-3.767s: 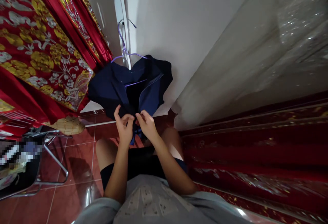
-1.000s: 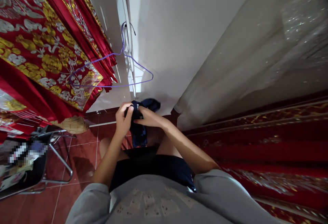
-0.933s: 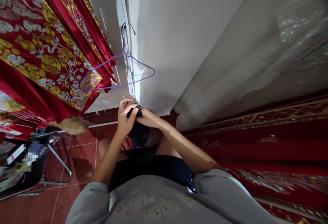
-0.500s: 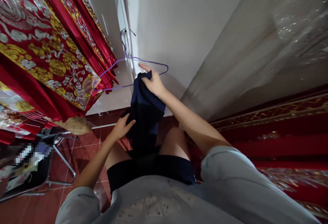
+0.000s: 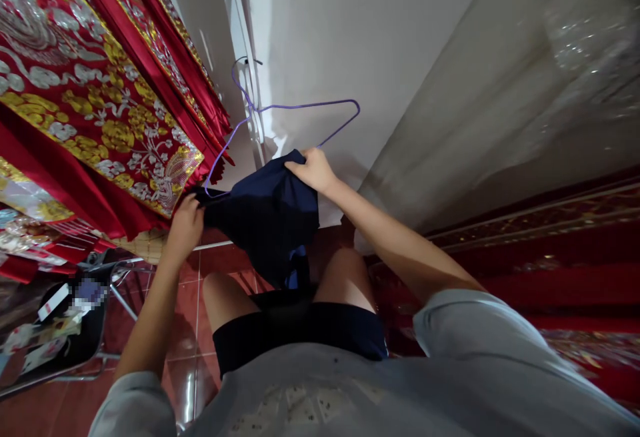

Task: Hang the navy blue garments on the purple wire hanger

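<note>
Both hands' fingers, left hand [image 5: 186,222] and right hand [image 5: 313,169], pinch the navy garment [image 5: 267,213], apparently under a purple hanger [image 5: 300,107].

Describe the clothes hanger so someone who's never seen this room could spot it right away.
Look to the white wall between the red and gold embroidered cloth and the pale sheer curtain. The hanger hangs there, above the dark blue garment. It is thin purple wire, bare, the only purple thing around.

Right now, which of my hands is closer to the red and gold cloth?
Left. The left hand grips the navy garment right beside the red and gold cloth; the right hand holds the garment's far edge, farther away.
</note>
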Motion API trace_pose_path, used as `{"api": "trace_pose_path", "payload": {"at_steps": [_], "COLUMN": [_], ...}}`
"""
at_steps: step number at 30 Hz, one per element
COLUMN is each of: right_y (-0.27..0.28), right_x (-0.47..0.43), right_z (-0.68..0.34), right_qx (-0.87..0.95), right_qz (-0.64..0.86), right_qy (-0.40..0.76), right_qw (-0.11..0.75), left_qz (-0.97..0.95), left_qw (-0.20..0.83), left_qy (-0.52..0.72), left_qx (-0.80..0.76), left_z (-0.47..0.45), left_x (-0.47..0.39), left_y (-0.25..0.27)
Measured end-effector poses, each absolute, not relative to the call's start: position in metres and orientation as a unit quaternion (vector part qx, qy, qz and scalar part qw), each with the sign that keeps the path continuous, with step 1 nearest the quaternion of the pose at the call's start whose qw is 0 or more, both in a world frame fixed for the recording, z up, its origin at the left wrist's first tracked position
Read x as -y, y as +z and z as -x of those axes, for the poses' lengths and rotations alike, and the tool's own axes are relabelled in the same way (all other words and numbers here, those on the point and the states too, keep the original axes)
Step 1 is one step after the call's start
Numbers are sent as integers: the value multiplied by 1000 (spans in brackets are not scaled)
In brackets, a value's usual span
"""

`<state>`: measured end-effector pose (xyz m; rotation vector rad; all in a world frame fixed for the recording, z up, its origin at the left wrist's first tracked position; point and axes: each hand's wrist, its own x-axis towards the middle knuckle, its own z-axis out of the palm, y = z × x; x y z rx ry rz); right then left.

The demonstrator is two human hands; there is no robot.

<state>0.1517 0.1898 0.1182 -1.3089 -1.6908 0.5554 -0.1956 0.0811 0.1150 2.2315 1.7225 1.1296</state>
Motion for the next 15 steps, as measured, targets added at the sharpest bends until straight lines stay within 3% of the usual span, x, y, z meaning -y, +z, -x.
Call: {"api": "trace_pose_path", "payload": {"at_steps": [3, 7, 12, 15], "right_y": [122, 120, 131, 137], "right_x": [-180, -166, -176, -197], "right_z": [-145, -141, -182, -214], "right_qx": [669, 673, 680, 654], "right_qz": [525, 487, 460, 486], "right_qy": [271, 325, 178, 154], "right_qw": [450, 452, 543, 559], "left_qz": [-722, -763, -786, -791], "left_qw": [35, 46, 21, -1], "left_qy": [454, 417, 350, 346], "left_qx": [-522, -491, -510, -505], "left_z": [179, 147, 144, 148], "left_x": [-104, -129, -148, -153], "left_y": [149, 184, 198, 200]}}
